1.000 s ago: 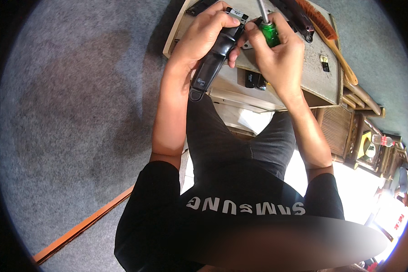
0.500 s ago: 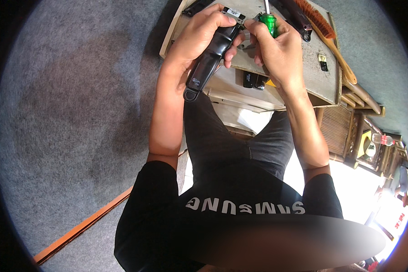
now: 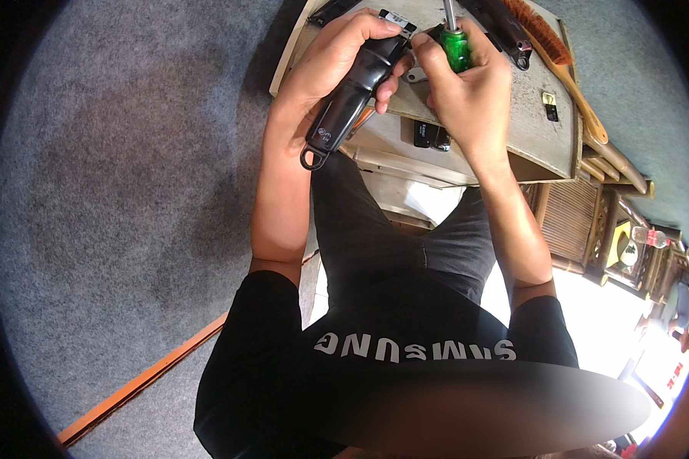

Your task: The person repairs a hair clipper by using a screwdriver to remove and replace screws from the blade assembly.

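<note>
Both bare forearms reached up from the elbows, well apart, while the hands came near each other. The left forearm (image 3: 282, 206) stood almost upright, its left wrist (image 3: 285, 118) leading into the left hand (image 3: 333, 57), which was closed in a grip: left thumb (image 3: 377, 29) stretched out to the right, curled fingertips (image 3: 385, 93) showing on the far side. The right forearm (image 3: 519, 222) leaned inward, and the right hand (image 3: 473, 92) was closed too, right thumb (image 3: 430, 55) pointing toward the left hand, its other fingers bent and partly hidden.
</note>
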A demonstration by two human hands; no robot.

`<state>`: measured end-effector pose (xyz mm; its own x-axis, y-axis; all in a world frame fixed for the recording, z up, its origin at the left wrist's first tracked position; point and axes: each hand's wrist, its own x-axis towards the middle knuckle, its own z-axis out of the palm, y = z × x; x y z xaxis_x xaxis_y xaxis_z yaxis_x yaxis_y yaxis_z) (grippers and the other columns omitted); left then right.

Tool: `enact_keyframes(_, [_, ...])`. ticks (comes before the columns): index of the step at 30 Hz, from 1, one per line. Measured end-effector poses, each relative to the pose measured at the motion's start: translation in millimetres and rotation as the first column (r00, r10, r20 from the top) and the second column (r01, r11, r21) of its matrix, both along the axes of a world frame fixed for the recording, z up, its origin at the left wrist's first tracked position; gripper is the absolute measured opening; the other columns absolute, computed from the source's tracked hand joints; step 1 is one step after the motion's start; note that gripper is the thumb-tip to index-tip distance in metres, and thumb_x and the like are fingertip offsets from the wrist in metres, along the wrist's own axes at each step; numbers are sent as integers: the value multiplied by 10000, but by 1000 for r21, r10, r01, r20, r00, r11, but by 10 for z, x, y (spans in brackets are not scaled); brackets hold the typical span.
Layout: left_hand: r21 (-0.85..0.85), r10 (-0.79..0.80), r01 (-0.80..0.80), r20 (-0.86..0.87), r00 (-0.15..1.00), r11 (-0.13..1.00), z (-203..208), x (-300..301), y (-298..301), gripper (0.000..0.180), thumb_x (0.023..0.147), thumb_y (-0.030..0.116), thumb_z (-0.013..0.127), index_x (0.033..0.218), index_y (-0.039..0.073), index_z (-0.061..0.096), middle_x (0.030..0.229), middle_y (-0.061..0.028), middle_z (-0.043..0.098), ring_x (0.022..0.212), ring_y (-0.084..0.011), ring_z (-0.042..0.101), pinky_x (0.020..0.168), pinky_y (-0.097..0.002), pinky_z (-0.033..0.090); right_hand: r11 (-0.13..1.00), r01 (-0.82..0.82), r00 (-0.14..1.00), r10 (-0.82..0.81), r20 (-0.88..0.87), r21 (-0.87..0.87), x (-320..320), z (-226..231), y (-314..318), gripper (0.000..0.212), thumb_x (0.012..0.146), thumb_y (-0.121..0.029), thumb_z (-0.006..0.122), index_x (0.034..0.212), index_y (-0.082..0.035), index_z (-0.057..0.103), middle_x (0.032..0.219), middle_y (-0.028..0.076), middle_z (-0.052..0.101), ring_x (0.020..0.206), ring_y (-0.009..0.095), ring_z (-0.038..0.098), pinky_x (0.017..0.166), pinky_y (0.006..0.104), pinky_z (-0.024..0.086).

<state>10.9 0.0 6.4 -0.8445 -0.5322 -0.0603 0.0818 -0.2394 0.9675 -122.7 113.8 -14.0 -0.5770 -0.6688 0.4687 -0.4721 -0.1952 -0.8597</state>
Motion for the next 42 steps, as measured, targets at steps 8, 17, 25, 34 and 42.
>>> enact_keyframes(8, [-50,1,-3,-45,999,999,18,9,51,261,983,296,600,1083,55,611,766,-53,646,500,-119,614,434,-253,538,971,134,871,-210,-445,-196,120,-77,35,214,751,-125,791,892,-54,646,837,110,648,749,350,672,630,406,543])
enact_keyframes(17, [17,-12,12,-1,1000,1000,83,-34,47,265,983,317,605,1039,58,603,747,-73,636,499,-112,607,435,-244,529,993,-99,970,81,231,68,-33,111,21,230,919,-183,672,842,32,695,607,42,667,468,86,580,469,249,461])
enact_keyframes(25, [9,-6,6,-20,1000,1000,52,-27,26,269,977,318,620,1038,56,605,759,-81,649,505,-114,617,443,-249,546,997,-39,990,30,137,65,46,129,43,173,885,-159,703,838,0,655,637,91,664,537,147,625,519,316,487])
enact_keyframes(34, [44,36,-35,-22,999,998,38,7,61,270,978,300,617,1097,57,618,764,-51,649,512,-119,628,440,-252,550,970,131,878,-209,-430,-203,129,-39,41,157,809,-111,765,886,-45,645,762,120,659,674,280,683,615,386,530])
enact_keyframes(42, [1,-23,23,-16,1000,1000,57,-33,35,240,984,297,582,1060,71,594,767,-71,641,510,-103,607,441,-240,530,992,-107,966,86,244,73,-12,176,52,223,907,-174,698,811,24,666,627,48,679,474,70,575,460,249,452])
